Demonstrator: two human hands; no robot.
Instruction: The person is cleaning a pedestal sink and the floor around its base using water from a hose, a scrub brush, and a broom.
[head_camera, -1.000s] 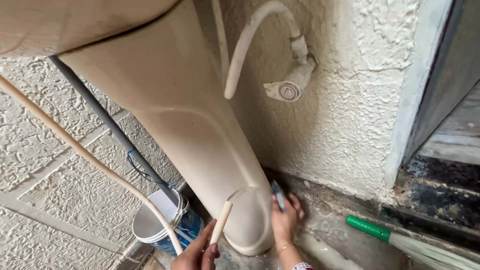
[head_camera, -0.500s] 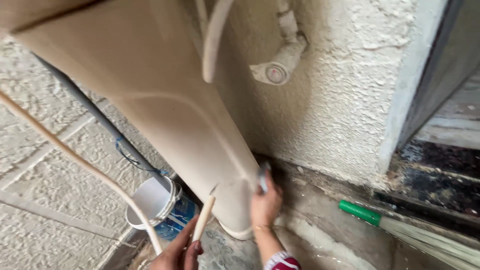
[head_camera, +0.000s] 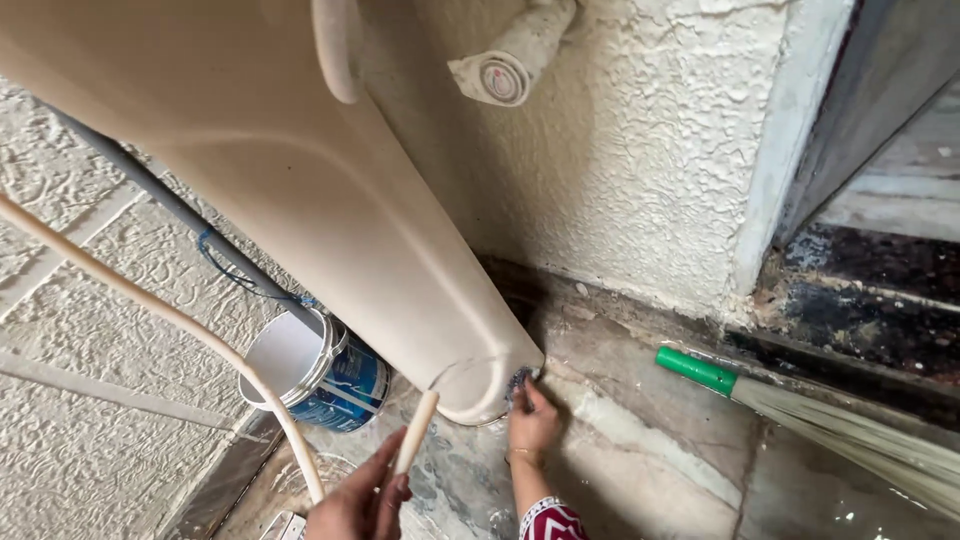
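While left hand (head_camera: 362, 500) grips hose (head_camera: 412, 447), right hand (head_camera: 533, 425) presses scrubber (head_camera: 519, 381) against pedestal (head_camera: 400, 270).

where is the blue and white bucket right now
In the head view, the blue and white plastic bucket lies tipped on the floor at lower left, wedged between the beige pedestal and the textured wall.

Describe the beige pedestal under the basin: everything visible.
The beige pedestal is a smooth, glossy column, ceramic by its look, narrowing from the top of the frame to a rounded foot on the wet floor beside the textured wall. A curved seam marks its lower face. The right hand presses a small dark scrubber against the foot. A bucket sits close behind it.
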